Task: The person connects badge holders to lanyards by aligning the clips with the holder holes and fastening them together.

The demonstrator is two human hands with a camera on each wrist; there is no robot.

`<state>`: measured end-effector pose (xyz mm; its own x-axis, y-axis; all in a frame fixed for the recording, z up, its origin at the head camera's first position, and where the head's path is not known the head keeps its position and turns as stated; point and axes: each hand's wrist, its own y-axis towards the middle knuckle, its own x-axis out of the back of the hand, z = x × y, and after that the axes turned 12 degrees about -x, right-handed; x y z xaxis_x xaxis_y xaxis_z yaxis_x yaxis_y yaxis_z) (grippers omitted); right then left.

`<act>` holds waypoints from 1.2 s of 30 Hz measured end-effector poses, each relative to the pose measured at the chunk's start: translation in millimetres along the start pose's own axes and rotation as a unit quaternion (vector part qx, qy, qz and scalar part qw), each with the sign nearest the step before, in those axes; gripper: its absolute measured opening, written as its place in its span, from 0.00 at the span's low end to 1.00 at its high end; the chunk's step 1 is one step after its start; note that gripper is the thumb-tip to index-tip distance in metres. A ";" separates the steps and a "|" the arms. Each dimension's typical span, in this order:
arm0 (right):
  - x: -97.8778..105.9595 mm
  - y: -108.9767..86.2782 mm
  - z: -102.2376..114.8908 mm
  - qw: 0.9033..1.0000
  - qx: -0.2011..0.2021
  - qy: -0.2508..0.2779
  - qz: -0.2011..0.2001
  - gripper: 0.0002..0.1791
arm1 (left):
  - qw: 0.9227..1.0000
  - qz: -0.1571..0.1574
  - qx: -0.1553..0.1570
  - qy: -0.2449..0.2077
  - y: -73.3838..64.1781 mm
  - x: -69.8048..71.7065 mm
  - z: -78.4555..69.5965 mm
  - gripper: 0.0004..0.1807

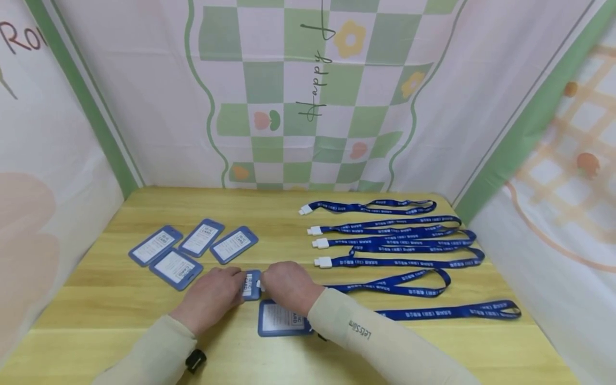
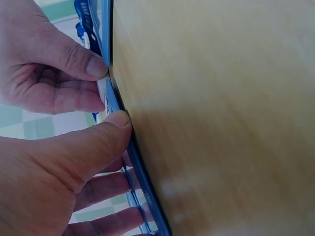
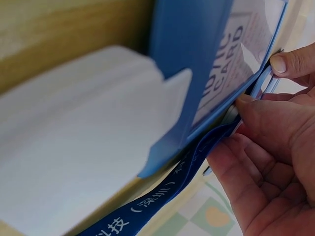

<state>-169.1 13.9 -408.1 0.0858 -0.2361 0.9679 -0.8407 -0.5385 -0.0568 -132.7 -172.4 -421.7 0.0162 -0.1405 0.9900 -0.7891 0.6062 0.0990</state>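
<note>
My left hand [image 1: 214, 297] pinches a blue ID card holder [image 1: 251, 286] by its edge, thumb on one face and fingers behind in the left wrist view. My right hand [image 1: 291, 286] pinches the white clip end of a blue lanyard [image 3: 187, 162], right at the holder's slotted end. The fingertips of both hands are close together there, and the right fingers hide part of the clip. A second card holder [image 1: 276, 319] lies on the table under the right wrist. In the right wrist view, a large white clip [image 3: 88, 132] looms in front of a blue holder [image 3: 170, 93].
Several blue card holders [image 1: 198, 237] lie at the left of the wooden table [image 1: 231, 353]. On the right, several blue lanyards with white clips [image 1: 323, 262] are laid out in rows. Another lanyard [image 1: 447, 313] extends from beneath the right sleeve. A patterned cloth [image 1: 263, 83] hangs behind.
</note>
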 end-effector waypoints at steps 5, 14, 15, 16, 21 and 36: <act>1.4 0.8 -1.7 1.000 0.011 0.003 0.004 0.06 | 1.000 0.001 0.002 -0.004 -0.3 1.0 0.3 0.24; 0.9 1.4 -3.9 0.999 0.031 0.019 0.001 0.04 | 1.000 0.009 -0.003 -0.002 -1.2 1.3 1.1 0.24; 1.0 1.5 -4.0 0.999 0.031 0.020 0.001 0.05 | 1.000 0.010 -0.003 -0.004 -1.2 1.2 1.2 0.24; 1.1 1.7 -4.1 0.999 0.031 0.021 0.002 0.05 | 1.000 0.011 -0.003 -0.005 -1.2 1.2 1.2 0.24; 1.8 3.0 -3.8 0.999 0.028 0.024 0.011 0.06 | 1.000 0.017 0.006 -0.008 -0.9 0.8 1.0 0.25; -5.9 4.1 -12.3 0.990 0.009 0.134 0.042 0.08 | 1.000 0.001 -0.002 -0.022 -3.7 0.0 1.5 0.26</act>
<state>-179.6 23.0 -411.0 -0.1310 -0.0584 0.9897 -0.8290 -0.5410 -0.1417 -130.8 -175.9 -422.2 -0.0134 -0.1736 0.9847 -0.7865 0.6100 0.0968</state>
